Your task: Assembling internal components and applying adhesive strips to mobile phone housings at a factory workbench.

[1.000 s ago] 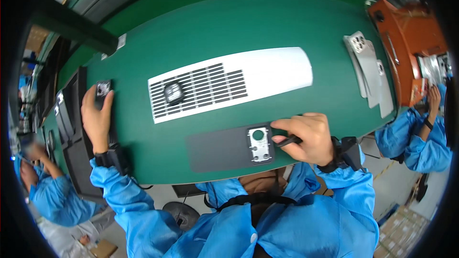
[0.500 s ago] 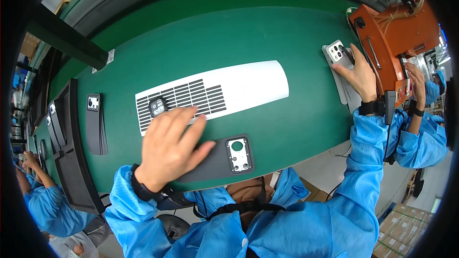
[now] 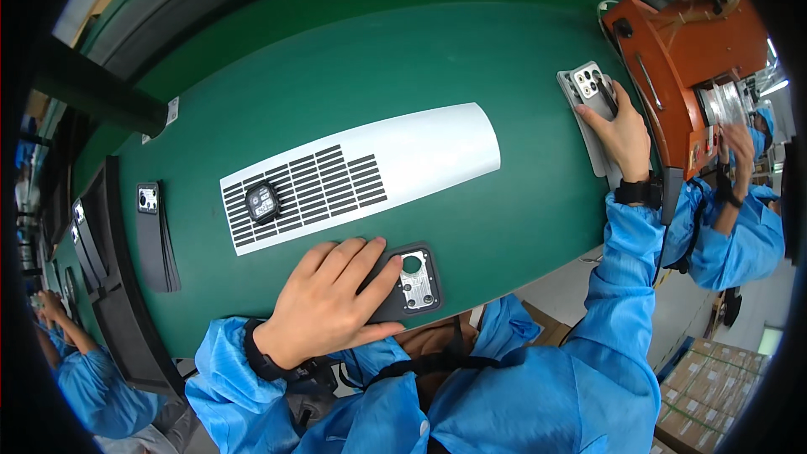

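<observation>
Near the table's front edge lies a dark grey phone back cover (image 3: 418, 279) with a silver camera plate. My left hand (image 3: 336, 296) lies over it, fingers across its far edge and thumb at the near edge. On the right, my right hand (image 3: 624, 134) grips a grey phone back cover (image 3: 588, 82) with a white camera block, thumb on one side and fingers on the other. It sits over a stack of similar covers (image 3: 591, 147). A dark narrow thing shows beside those fingers; I cannot make out its kind.
A white sheet with rows of black strips (image 3: 437, 147) bears a black digital watch-like device (image 3: 262, 202). Several dark covers (image 3: 156, 244) lie fanned at left, beside a black tray (image 3: 126, 319). An orange machine (image 3: 651, 76) stands at right. Co-workers in blue sit at both sides.
My left hand has come down from beside the watch-like device onto the dark cover. My right hand stays at the stack, and the cover there has shifted slightly. The co-worker's hand at right has moved.
</observation>
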Action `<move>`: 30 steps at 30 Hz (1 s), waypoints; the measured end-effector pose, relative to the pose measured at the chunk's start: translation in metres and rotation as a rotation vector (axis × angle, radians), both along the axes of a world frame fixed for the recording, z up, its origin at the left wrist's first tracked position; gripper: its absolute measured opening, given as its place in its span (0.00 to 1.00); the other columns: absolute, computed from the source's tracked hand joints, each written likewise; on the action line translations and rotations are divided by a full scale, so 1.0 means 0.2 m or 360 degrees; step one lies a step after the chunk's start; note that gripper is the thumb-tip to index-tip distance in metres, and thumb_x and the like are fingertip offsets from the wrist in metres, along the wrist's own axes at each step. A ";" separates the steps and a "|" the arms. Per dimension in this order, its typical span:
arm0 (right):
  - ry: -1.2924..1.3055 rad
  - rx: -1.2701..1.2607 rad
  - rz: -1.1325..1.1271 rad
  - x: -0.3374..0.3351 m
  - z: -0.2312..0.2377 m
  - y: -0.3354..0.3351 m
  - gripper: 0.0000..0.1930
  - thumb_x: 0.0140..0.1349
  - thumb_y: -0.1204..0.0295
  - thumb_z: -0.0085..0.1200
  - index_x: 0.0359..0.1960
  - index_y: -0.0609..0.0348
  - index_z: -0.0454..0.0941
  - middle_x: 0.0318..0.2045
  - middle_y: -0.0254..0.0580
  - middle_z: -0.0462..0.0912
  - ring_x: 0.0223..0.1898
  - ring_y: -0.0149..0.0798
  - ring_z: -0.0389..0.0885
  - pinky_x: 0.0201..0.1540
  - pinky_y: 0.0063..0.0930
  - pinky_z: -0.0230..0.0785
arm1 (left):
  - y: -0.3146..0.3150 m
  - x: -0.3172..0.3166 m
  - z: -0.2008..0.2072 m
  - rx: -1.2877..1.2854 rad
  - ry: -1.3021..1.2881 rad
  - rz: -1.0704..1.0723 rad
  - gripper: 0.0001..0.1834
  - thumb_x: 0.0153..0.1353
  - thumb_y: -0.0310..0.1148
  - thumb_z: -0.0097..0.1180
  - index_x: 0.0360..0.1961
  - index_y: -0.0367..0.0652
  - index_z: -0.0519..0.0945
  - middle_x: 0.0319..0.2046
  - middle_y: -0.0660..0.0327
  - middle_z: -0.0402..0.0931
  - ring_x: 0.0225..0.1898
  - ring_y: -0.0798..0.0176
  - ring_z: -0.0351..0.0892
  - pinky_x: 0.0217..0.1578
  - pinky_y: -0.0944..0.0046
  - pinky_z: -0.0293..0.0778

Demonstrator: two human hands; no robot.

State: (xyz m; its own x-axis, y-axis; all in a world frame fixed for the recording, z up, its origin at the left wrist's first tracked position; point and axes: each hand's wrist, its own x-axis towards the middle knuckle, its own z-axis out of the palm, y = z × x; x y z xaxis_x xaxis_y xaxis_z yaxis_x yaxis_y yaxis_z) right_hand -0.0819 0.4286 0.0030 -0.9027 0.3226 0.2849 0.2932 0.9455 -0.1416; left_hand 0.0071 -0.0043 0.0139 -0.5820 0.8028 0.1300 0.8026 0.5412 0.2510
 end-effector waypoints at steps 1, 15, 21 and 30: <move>-0.0054 -0.0051 -0.0075 0.01 0.02 -0.01 0.44 0.49 0.42 0.65 0.64 0.57 0.71 0.53 0.55 0.82 0.53 0.53 0.82 0.52 0.42 0.74 | 0.00 0.00 0.00 0.0001 -0.0002 -0.0007 0.38 0.46 0.57 0.66 0.54 0.42 0.79 0.53 0.53 0.76 0.53 0.53 0.74 0.50 0.56 0.70; 0.0449 -0.0587 0.0432 0.11 0.14 -0.15 0.35 0.49 0.62 0.68 0.61 0.60 0.74 0.48 0.45 0.84 0.42 0.37 0.82 0.46 0.27 0.72 | 0.01 -0.01 -0.01 0.0115 -0.0032 0.0019 0.40 0.42 0.56 0.71 0.52 0.40 0.80 0.51 0.52 0.76 0.50 0.50 0.76 0.50 0.53 0.71; 0.0107 -0.1997 0.1114 0.27 0.26 -0.62 0.45 0.39 0.65 0.73 0.63 0.67 0.69 0.57 0.39 0.78 0.20 0.14 0.54 0.23 0.11 0.47 | 0.05 -0.02 0.03 0.0522 -0.0163 0.0156 0.49 0.40 0.58 0.73 0.57 0.32 0.75 0.55 0.46 0.74 0.56 0.44 0.74 0.56 0.50 0.70; -0.0047 -0.2621 0.1813 0.42 0.15 -1.07 0.55 0.38 0.66 0.79 0.68 0.65 0.57 0.63 0.63 0.67 0.60 0.52 0.61 0.61 0.45 0.56 | 0.20 0.04 0.03 0.1512 -0.1246 0.0367 0.66 0.41 0.38 0.78 0.73 0.30 0.44 0.64 0.35 0.62 0.62 0.35 0.70 0.61 0.53 0.69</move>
